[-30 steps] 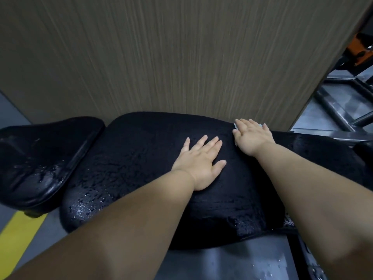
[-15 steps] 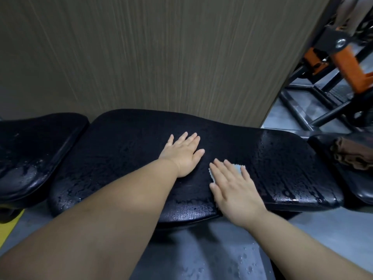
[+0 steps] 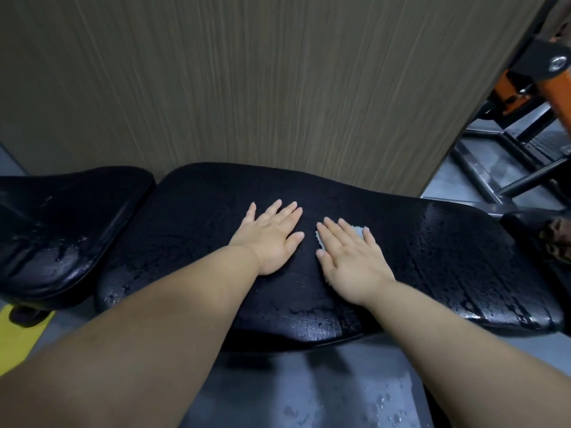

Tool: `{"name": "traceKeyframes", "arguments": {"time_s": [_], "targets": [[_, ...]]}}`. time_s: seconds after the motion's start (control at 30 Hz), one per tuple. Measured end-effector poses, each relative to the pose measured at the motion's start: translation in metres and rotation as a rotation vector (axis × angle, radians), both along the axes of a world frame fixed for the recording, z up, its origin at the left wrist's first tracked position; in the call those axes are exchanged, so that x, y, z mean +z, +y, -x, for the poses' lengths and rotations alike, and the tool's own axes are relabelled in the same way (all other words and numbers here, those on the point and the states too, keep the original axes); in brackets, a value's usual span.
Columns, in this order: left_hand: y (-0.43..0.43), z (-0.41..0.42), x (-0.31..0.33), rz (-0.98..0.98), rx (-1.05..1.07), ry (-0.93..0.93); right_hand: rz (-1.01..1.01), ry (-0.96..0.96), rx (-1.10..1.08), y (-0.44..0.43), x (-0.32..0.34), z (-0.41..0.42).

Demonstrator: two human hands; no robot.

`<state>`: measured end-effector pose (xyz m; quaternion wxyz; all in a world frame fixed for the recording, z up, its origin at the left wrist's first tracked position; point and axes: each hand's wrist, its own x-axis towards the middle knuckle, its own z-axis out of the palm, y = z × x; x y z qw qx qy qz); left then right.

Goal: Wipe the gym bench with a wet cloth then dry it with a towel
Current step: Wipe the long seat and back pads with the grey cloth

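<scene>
At the far left a separate black seat pad point(image 3: 61, 230) sits tilted, a narrow gap parting it from the long black bench pad point(image 3: 448, 257), whose long axis runs left to right across the view, its right end reaching toward the gym frames. Under the seat pad, a yellow floor stripe point(image 3: 18, 338) shows on the grey floor point(image 3: 309, 390). A wood-grain wall panel point(image 3: 247, 88) stands right behind the bench's far edge, so open room lies only on the near side and to the right. The pad's skin is beaded with water, thickest along the near edge and the right end. The left hand point(image 3: 272, 239) lies flat mid-bench, fingers spread, holding nothing. Just beside it, apart by a thin strip of pad, the right hand point(image 3: 349, 261) presses flat on a pale blue cloth point(image 3: 358, 231), only its edges peeping out. Further right, a brown bundle point(image 3: 556, 239) rests on another black pad, and an orange and black machine frame point(image 3: 531, 97) stands behind.
</scene>
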<state>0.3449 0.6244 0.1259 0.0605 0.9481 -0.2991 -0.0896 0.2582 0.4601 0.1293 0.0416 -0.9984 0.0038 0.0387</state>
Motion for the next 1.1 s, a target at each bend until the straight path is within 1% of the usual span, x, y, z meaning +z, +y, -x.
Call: {"name": "traceKeyframes", "arguments": {"time_s": [0.4, 0.6, 0.77, 1.1], "targets": [[-0.001, -0.003, -0.004, -0.003, -0.005, -0.017, 0.006, 0.015, -0.136, -0.016, -0.004, -0.115], [0.001, -0.004, -0.005, -0.006, 0.001, -0.016, -0.005, 0.033, -0.163, -0.018, -0.004, -0.138], [0.003, -0.005, -0.005, -0.014, 0.007, -0.017, -0.002, 0.039, -0.117, -0.009, -0.003, -0.109], [0.003, 0.002, -0.002, -0.008, 0.039, -0.009, -0.038, -0.004, 0.011, 0.033, -0.006, 0.043]]}}
